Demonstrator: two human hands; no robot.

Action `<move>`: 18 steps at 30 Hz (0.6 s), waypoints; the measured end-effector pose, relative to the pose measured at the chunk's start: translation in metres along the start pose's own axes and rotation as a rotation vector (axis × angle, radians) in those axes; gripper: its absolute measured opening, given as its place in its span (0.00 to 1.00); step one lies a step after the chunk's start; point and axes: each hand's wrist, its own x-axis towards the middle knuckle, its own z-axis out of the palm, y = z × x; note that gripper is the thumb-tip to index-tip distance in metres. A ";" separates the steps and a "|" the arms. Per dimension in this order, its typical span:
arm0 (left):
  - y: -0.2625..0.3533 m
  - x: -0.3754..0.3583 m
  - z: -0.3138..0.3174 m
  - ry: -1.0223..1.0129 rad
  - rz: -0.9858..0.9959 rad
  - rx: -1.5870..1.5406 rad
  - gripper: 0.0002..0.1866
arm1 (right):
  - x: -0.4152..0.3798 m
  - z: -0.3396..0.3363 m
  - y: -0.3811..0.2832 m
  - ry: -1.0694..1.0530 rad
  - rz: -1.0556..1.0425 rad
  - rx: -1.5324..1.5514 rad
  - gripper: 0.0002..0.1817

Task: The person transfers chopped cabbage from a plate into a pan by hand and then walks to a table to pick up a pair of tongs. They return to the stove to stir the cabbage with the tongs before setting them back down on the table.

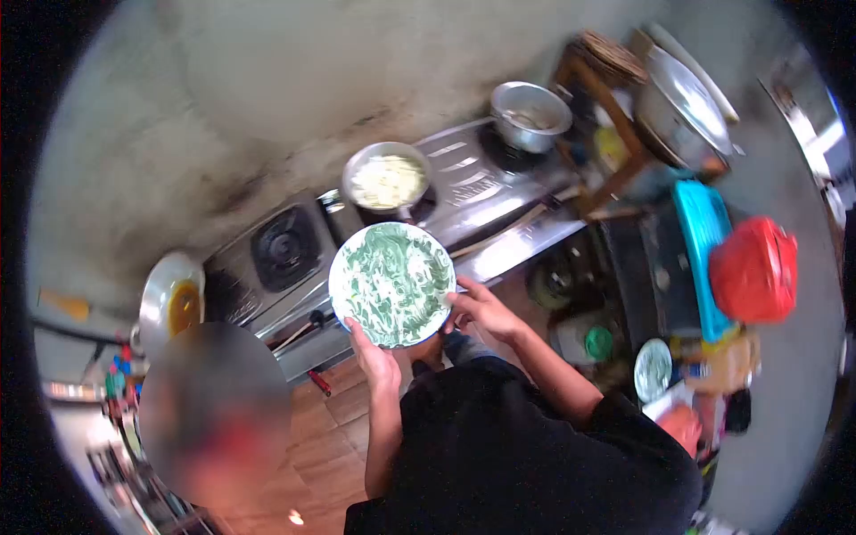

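A round plate with a green and white marbled pattern (392, 283) is held up in front of the stove, its face toward the camera. My left hand (374, 358) grips its lower left rim, thumb on the edge. On the lower right rim, my right hand (486, 310) holds the plate with the fingers partly behind it. Just beyond the plate, a pot of pale cut pieces (388, 182) sits on the stove.
The steel stove (473, 189) carries another pot (531, 118) at the back right. A pan with brown liquid (183, 303) is at the left, near a blurred person (218, 419). At the right are a blue tray (703, 259) and a red bag (755, 270).
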 end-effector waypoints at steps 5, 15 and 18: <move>0.038 0.013 -0.006 -0.223 -0.131 0.191 0.35 | -0.004 0.045 0.031 0.298 -0.274 0.120 0.20; 0.091 0.069 -0.007 -0.718 -0.419 0.486 0.27 | -0.013 0.113 0.054 1.038 -0.277 -0.312 0.21; 0.065 0.112 -0.017 -0.901 -0.468 0.496 0.25 | -0.004 0.123 0.048 1.087 -0.163 -0.021 0.22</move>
